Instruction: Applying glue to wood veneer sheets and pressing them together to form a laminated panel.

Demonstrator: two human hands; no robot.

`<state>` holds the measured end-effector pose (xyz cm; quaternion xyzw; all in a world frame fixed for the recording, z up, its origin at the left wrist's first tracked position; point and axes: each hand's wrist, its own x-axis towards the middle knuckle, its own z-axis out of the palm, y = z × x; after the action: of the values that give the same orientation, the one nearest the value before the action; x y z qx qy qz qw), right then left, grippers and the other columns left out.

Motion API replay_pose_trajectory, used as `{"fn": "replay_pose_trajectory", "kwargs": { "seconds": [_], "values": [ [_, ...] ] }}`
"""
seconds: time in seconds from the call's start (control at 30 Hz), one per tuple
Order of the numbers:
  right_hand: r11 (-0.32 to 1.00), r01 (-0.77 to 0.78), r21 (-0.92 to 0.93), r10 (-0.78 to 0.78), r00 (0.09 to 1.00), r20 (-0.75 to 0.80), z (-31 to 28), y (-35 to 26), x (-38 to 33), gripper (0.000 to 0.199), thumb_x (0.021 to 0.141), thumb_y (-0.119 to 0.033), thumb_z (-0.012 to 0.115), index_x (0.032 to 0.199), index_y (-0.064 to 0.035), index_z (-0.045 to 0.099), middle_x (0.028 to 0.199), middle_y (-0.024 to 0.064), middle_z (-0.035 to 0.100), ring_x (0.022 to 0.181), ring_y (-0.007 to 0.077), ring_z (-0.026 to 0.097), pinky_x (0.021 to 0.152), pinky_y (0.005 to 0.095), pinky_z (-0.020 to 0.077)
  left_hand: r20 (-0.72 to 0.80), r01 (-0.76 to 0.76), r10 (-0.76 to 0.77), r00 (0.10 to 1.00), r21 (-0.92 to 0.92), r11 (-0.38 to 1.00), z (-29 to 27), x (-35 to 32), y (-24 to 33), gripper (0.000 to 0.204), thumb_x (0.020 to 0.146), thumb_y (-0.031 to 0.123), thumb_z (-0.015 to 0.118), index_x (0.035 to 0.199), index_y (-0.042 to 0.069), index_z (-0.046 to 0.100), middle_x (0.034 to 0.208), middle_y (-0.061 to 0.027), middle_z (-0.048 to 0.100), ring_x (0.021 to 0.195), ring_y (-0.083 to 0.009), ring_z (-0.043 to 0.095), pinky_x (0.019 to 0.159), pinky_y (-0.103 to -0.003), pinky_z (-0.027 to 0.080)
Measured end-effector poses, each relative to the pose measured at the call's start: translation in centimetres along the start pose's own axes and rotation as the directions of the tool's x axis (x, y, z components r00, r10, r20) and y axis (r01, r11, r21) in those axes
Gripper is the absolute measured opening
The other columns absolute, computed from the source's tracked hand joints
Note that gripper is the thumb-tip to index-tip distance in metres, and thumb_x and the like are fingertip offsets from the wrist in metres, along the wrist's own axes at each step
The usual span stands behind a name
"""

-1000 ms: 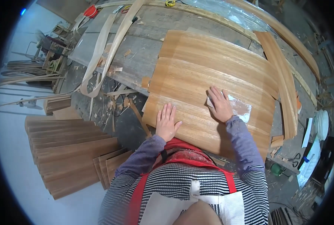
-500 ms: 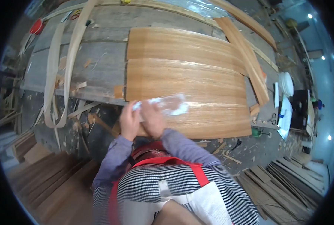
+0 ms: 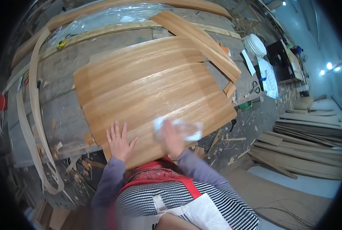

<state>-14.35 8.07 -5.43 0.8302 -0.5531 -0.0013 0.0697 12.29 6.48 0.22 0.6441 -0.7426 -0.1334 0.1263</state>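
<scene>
Three wood-grain boards (image 3: 140, 88) lie edge to edge on the worktable in front of me. On the near left corner of the nearest board, my left hand (image 3: 119, 145) rests flat with its fingers spread. My right hand (image 3: 172, 138), smeared by motion, presses a crumpled white cloth (image 3: 192, 130) onto the same board, right of the middle. Some of the cloth sticks out on both sides of the fingers. The fingertips of that hand are blurred.
A loose plank (image 3: 199, 42) crosses the far right corner of the boards. Long pale wood strips (image 3: 34, 92) loop off the table at left. A yellow tape measure (image 3: 61, 43) lies far left, scissors (image 3: 255, 87) at right. Stacked boards (image 3: 305, 149) are on the floor at right.
Both hands were together at the cloth on the near left; now the left lies flat on the board, and the right has moved right with the cloth. The view has turned.
</scene>
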Motion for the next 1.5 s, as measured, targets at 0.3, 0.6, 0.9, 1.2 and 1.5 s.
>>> {"fn": "replay_pose_trajectory", "kwargs": {
  "seconds": [0.3,0.6,0.9,1.2,1.5],
  "values": [
    [0.893,-0.433,0.121,0.445,0.888,-0.111,3.3,17.4,14.2,0.056,0.091,-0.02,0.046,0.143,-0.0027,0.038,0.146,0.0165,0.042,0.137,0.0297,0.039,0.11,0.0639,0.0184,0.108,-0.016,0.002,0.994,0.13,0.991,0.8,1.2,0.6,0.088,0.075,0.041,0.073,0.147,0.006,0.038,0.155,-0.0264,0.025,0.145,-0.0417,0.02,0.117,-0.057,0.015],
    [0.909,-0.273,0.314,0.343,0.919,-0.193,1.5,17.1,27.8,0.048,0.092,-0.018,0.047,0.138,-0.0029,0.046,0.146,0.0167,0.045,0.136,0.031,0.041,0.106,0.0638,0.0292,0.168,0.049,-0.072,0.983,0.137,0.989,-1.0,1.5,1.4,0.09,0.073,0.046,0.073,0.146,0.005,0.039,0.153,-0.028,0.027,0.144,-0.0437,0.02,0.116,-0.059,0.014],
    [0.979,-0.062,0.196,0.083,0.991,-0.105,1.1,6.9,34.2,0.049,0.093,-0.025,0.046,0.134,0.0003,0.047,0.136,0.022,0.05,0.127,0.0361,0.048,0.106,0.0638,0.0293,0.221,0.137,-0.174,0.959,0.172,0.975,-1.4,1.5,0.9,0.091,0.073,0.058,0.068,0.143,0.005,0.043,0.154,-0.028,0.026,0.145,-0.0444,0.018,0.117,-0.059,0.011],
    [0.918,0.242,0.315,-0.174,0.958,-0.229,3.2,-2.7,42.6,0.049,0.093,-0.029,0.048,0.137,-0.0063,0.048,0.146,0.0143,0.046,0.141,0.0282,0.036,0.112,0.0625,0.0219,0.229,0.137,-0.159,0.96,0.113,0.984,-0.5,2.0,-0.4,0.084,0.077,0.061,0.065,0.141,0.009,0.048,0.153,-0.026,0.029,0.145,-0.0441,0.019,0.117,-0.058,0.009],
    [0.804,0.518,0.293,-0.418,0.842,-0.341,2.9,0.8,42.2,0.052,0.092,-0.026,0.055,0.139,-0.0071,0.046,0.148,0.0158,0.043,0.143,0.0298,0.032,0.112,0.0629,0.0215,0.118,0.148,-0.142,0.983,-0.042,0.988,-1.9,1.4,-1.3,0.077,0.081,0.061,0.062,0.139,0.012,0.051,0.148,-0.0224,0.038,0.142,-0.0392,0.029,0.114,-0.057,0.019]
  ]
}}
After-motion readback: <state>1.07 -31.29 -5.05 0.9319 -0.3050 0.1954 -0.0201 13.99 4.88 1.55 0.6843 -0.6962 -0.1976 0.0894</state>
